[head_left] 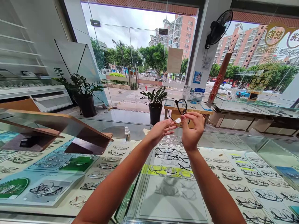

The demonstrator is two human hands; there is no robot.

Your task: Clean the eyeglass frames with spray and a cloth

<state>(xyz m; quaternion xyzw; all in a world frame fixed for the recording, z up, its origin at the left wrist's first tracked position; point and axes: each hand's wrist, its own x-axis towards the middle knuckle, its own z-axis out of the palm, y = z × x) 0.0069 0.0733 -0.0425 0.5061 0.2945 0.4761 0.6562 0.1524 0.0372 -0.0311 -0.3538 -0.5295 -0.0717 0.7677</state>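
Note:
A pair of black-framed eyeglasses (186, 109) is held up above the glass counter, its lenses toward the window. My right hand (193, 130) pinches the frame between thumb and fingers. A small white tag (178, 120) hangs at one temple arm. Close beside that arm and the tag, my left hand (161, 130) has its fingers stretched out; whether they touch the arm I cannot tell. Below both hands, rows of eyeglasses (166, 155) lie inside the glass display case (173, 205).
A small white bottle (127, 134) stands on the counter left of my hands. Slanted wooden-edged stands (88, 137) occupy the left side. Potted plants (155, 110) and a wooden table (207, 112) are beyond the counter, before the glass front. More eyeglasses (249, 202) fill the case at right.

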